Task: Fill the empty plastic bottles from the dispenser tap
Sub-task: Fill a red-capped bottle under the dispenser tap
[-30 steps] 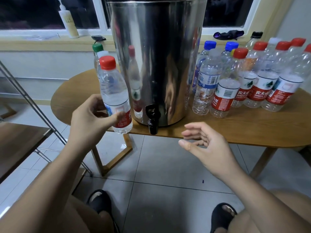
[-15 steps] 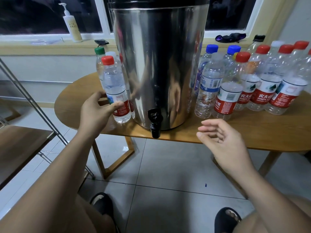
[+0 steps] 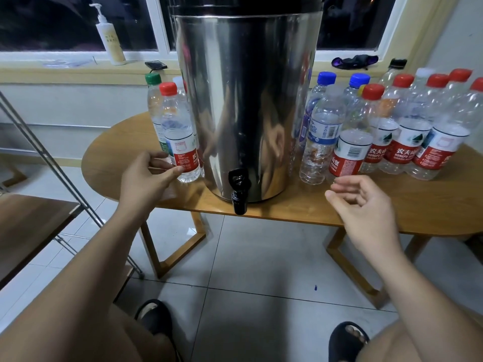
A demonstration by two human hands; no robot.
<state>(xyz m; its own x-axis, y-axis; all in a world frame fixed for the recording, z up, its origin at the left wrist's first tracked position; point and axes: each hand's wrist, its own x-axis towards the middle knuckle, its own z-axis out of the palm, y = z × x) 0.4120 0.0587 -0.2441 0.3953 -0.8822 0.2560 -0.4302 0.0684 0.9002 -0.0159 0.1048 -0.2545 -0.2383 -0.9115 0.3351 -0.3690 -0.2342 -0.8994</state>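
Note:
A tall steel dispenser (image 3: 248, 100) stands on the wooden table (image 3: 287, 209), its black tap (image 3: 239, 192) hanging over the front edge. Left of it a filled red-capped bottle (image 3: 177, 126) stands on the table, and my left hand (image 3: 146, 181) holds its lower part between thumb and fingers. Behind that bottle is a green-capped bottle (image 3: 153, 100). Right of the dispenser stand several empty bottles (image 3: 350, 142) with red and blue caps. My right hand (image 3: 366, 205) hovers with relaxed fingers in front of them, holding nothing.
A metal rack leg (image 3: 52, 158) and a wooden shelf (image 3: 26, 226) are at the left. A pump bottle (image 3: 109, 35) and a dark cloth (image 3: 355, 61) lie on the windowsill. Below the table are tiled floor and my feet in black sandals (image 3: 154, 317).
My left hand carried the red-capped bottle back and set it upright on the table left of the dispenser. My right hand rose toward the empty bottles.

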